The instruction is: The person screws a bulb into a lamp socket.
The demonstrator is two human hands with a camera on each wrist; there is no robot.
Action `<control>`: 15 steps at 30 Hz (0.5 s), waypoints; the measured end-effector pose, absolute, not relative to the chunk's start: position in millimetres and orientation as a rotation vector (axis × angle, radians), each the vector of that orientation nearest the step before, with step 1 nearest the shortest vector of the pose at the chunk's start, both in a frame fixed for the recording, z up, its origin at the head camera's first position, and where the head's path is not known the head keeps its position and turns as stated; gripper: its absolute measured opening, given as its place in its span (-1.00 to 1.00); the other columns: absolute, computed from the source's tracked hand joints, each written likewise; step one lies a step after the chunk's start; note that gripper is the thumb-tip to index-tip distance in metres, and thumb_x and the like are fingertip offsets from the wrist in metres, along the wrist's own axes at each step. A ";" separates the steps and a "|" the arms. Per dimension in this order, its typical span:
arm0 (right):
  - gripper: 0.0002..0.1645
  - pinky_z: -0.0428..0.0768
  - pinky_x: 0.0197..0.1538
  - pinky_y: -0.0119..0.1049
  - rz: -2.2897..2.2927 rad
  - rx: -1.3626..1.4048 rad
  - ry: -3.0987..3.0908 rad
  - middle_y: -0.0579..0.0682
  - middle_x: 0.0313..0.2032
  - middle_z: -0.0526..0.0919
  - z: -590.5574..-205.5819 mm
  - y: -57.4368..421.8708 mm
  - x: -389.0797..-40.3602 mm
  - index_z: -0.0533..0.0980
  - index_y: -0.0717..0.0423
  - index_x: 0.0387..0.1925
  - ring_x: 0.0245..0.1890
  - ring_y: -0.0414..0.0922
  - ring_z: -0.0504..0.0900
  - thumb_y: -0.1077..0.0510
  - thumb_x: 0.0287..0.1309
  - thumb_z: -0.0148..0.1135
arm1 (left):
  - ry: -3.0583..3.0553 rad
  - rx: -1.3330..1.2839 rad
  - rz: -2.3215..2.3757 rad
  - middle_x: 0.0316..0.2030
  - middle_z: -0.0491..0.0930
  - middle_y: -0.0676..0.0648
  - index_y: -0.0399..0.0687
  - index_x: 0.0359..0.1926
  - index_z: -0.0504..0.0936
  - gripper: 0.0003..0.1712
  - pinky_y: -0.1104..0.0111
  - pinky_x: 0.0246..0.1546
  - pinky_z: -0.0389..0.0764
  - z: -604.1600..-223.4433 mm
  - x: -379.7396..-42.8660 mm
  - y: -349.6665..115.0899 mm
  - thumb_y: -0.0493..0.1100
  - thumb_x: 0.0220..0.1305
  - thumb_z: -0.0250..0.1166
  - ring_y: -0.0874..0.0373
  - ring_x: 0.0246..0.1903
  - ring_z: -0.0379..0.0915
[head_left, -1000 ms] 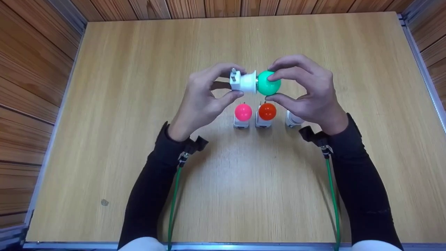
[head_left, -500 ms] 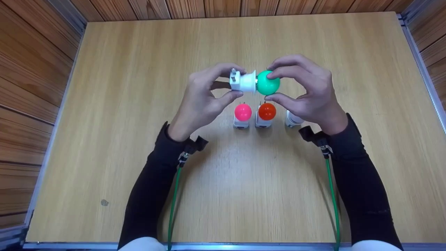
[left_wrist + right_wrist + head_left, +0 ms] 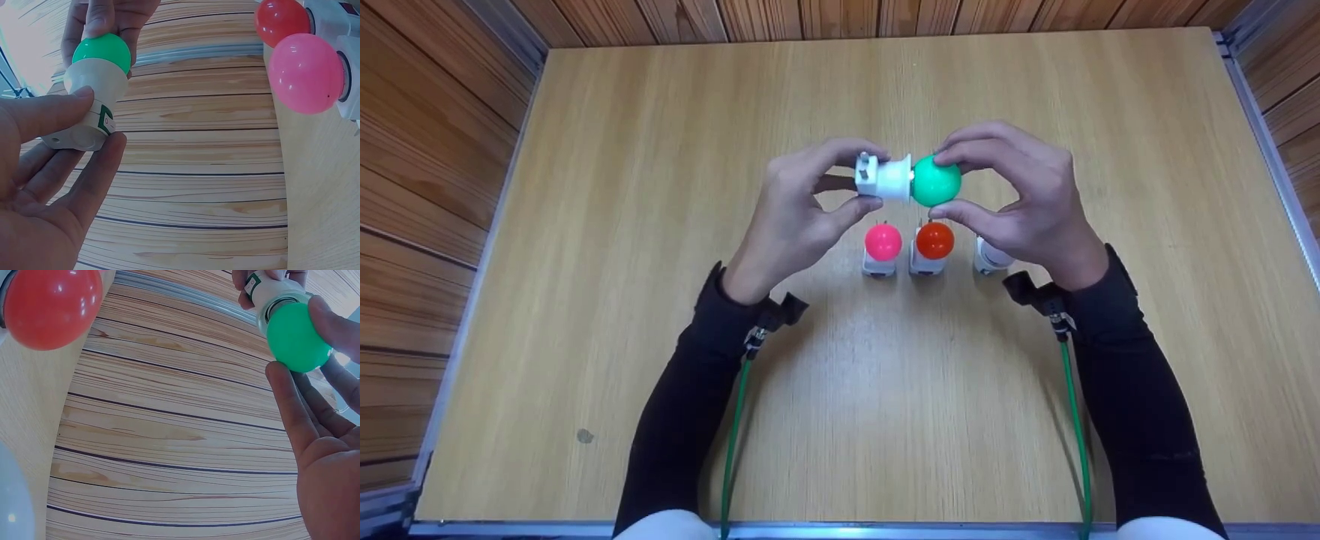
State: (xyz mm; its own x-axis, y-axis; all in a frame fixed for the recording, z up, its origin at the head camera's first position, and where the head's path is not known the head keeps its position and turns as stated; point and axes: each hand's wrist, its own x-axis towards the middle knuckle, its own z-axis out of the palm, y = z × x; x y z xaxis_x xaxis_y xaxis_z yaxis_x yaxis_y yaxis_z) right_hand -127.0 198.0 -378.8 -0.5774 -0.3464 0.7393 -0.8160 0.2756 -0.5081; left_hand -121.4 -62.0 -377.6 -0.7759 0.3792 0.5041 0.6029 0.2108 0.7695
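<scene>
My left hand [image 3: 802,217] grips a white plug-in lamp socket [image 3: 889,178] between thumb and fingers, its plug pins facing left. A green light bulb [image 3: 936,181] sits in the socket's mouth, and my right hand [image 3: 1024,199] pinches it with thumb and fingertips. Socket and bulb lie sideways in the air, above the table. In the right wrist view a metal base shows between the green bulb [image 3: 298,336] and the socket's rim [image 3: 275,304]. The left wrist view shows the socket [image 3: 95,107] with a small green-and-white label.
Below the hands, a pink bulb [image 3: 883,241] and a red-orange bulb [image 3: 935,240] stand in white sockets on the wooden table [image 3: 885,420]. Partly behind the right thumb stands a white object [image 3: 991,256]. Green cables [image 3: 737,427] run from both wrist cameras.
The green bulb has shifted very slightly left, closer to the socket, with the right fingertips moving a little on it. My left hand and the socket stay in place.
</scene>
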 end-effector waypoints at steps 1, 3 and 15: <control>-0.41 0.72 0.15 -0.57 1.260 1.047 -2.060 0.31 -0.18 0.75 -378.6 198.2 -127.2 0.70 0.38 -0.09 -0.16 -0.09 0.80 0.46 -0.31 0.73 | -2.276 -0.940 -1.594 0.07 0.80 -0.19 -0.31 0.18 0.67 -0.55 0.38 0.07 0.82 -377.7 -121.6 -62.1 -0.27 0.30 0.51 0.08 0.06 0.76; -0.40 0.73 0.14 -0.55 1.260 1.056 -2.062 0.31 -0.18 0.75 -378.3 198.8 -127.7 0.69 0.39 -0.08 -0.16 -0.10 0.80 0.46 -0.30 0.73 | -2.279 -0.940 -1.586 0.08 0.80 -0.18 -0.31 0.18 0.67 -0.55 0.38 0.08 0.82 -377.6 -121.7 -62.1 -0.26 0.31 0.51 0.08 0.07 0.76; -0.38 0.71 0.12 -0.59 1.297 1.043 -2.066 0.33 -0.09 0.70 -380.8 199.5 -130.5 0.66 0.35 -0.02 -0.09 -0.21 0.73 -0.01 0.05 0.68 | -2.286 -0.912 -1.663 0.11 0.77 -0.22 -0.34 0.21 0.64 -0.50 0.30 0.10 0.83 -375.8 -121.2 -61.8 -0.26 0.30 0.52 0.02 0.07 0.74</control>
State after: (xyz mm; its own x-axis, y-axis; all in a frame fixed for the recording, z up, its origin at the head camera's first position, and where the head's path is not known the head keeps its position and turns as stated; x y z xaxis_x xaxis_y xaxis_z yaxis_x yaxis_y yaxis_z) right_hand -130.5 199.5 -380.8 -0.5921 -0.3468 0.7275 -0.8059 0.2590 -0.5324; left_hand -121.2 -61.8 -375.8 -0.7981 0.3739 0.4725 0.5646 0.1903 0.8031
